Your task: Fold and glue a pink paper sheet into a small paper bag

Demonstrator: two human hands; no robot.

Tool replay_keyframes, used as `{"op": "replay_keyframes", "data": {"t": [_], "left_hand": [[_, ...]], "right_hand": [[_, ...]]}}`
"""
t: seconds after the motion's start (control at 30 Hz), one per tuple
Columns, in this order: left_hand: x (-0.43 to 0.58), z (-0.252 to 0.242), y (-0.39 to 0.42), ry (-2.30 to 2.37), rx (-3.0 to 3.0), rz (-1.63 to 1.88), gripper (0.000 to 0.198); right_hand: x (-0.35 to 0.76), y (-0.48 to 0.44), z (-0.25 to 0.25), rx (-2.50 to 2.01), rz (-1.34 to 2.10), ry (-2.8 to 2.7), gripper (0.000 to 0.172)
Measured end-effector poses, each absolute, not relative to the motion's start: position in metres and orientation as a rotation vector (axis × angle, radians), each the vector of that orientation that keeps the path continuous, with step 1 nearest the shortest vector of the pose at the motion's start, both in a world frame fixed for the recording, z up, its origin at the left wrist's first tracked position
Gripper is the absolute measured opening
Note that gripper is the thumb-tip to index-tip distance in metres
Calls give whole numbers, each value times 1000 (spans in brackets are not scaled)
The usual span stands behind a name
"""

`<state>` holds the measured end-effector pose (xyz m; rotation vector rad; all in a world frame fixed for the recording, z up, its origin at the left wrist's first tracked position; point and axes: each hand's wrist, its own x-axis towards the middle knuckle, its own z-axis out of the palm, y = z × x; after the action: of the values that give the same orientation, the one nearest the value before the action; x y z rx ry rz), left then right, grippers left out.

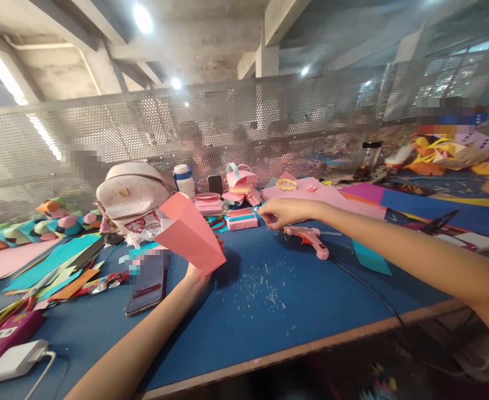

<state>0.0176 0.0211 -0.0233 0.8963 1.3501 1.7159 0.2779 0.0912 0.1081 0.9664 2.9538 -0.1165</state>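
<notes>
My left hand (205, 272) is closed around a folded sheet of pink paper (190, 230), raised over the blue table; the paper hides most of the fingers. My right hand (274, 213) reaches across the table with its fingers bent down and drawn together; whether anything is between them cannot be seen. Just beside it, a pink hot glue gun (311, 240) lies on its side, its black cord running to the table's front edge. A small pink paper box with a blue stripe (242, 220) sits left of my right hand.
White scraps (265, 291) are scattered on the tabletop (227, 339). A phone (146, 286), a white backpack (134, 189) and coloured paper (56, 264) lie to the left. Pink paper pieces (242, 186) stand behind. A perforated metal screen (227, 111) closes off the back.
</notes>
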Motion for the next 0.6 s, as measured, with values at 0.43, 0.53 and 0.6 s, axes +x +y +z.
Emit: {"op": "replay_keyframes", "data": {"t": [0.43, 0.53, 0.6], "left_hand": [[16, -24, 21, 899, 693, 1529, 24], [16, -23, 19, 888, 675, 1537, 21], [17, -22, 18, 886, 668, 1537, 21]], "right_hand": [[287, 106, 109, 1020, -39, 3045, 6], [292, 111, 108, 1056, -9, 3042, 6], [295, 114, 107, 1091, 5, 3038, 6]]}}
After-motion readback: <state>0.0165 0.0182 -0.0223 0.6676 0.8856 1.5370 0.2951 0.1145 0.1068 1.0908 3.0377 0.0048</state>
